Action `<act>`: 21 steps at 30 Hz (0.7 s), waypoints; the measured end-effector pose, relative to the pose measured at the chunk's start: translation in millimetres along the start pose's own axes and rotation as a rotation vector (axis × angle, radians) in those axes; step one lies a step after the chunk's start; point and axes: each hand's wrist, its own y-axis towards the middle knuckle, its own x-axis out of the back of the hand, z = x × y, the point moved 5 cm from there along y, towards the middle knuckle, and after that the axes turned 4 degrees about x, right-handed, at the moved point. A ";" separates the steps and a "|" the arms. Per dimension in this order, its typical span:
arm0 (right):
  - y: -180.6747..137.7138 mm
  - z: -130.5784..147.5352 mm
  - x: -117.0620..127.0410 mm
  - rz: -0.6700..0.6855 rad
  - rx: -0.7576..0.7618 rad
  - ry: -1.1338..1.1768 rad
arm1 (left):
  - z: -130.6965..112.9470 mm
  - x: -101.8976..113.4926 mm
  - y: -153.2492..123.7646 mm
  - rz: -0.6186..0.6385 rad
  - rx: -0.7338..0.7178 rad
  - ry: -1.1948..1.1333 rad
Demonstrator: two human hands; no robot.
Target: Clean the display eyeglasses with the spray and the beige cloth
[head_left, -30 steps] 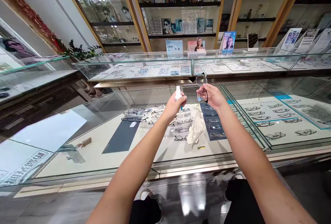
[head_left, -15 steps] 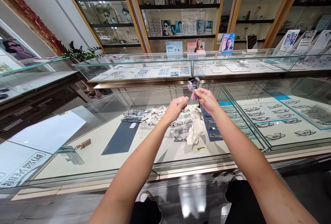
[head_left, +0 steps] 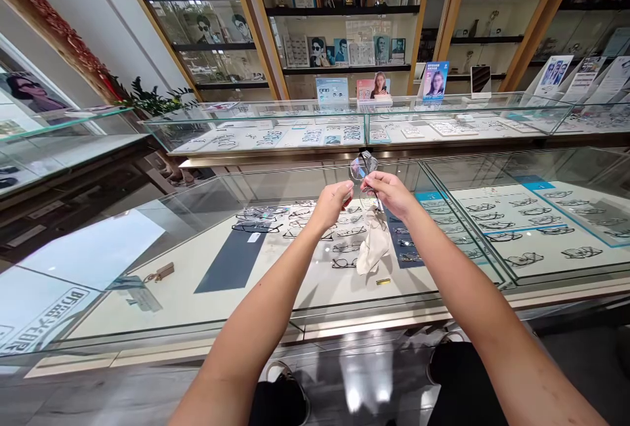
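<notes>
Above the glass counter, my right hand pinches a pair of eyeglasses with large clear lenses and a thin dark part. The glasses are turned on end, one lens above my fingers and the other below. Close by on the left, my left hand is closed with its thumb on top; what it holds, if anything, is hidden. A small gap separates the two hands. Below my right hand, a crumpled cream cloth lies on the glass, near a small yellow strip.
Rows of eyeglass frames lie inside the counter under glass. At its left are a dark blue panel and a small brown tagged item. Behind stands a second glass showcase with upright poster cards, then wall shelves.
The eyeglasses have shifted slightly left and turned, so their lenses face me more. My left hand has moved a little left. The cloth lies about where it was.
</notes>
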 end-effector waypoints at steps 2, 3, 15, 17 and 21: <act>-2.0 0.1 -4.6 0.083 -0.006 -0.029 | -0.2 2.1 0.8 -0.026 0.017 -0.029; -3.2 -0.1 -6.8 0.123 -0.009 -0.040 | -0.9 2.7 1.1 -0.039 0.016 -0.039; -4.2 10.1 -4.1 0.063 0.016 -0.015 | 1.7 5.4 2.5 -0.083 0.008 0.006; -1.7 10.1 2.1 0.012 0.028 -0.013 | 11.3 7.0 5.0 -0.111 0.056 0.085; 3.1 8.6 15.7 -0.078 0.046 0.025 | 26.5 6.7 7.2 -0.133 0.083 0.285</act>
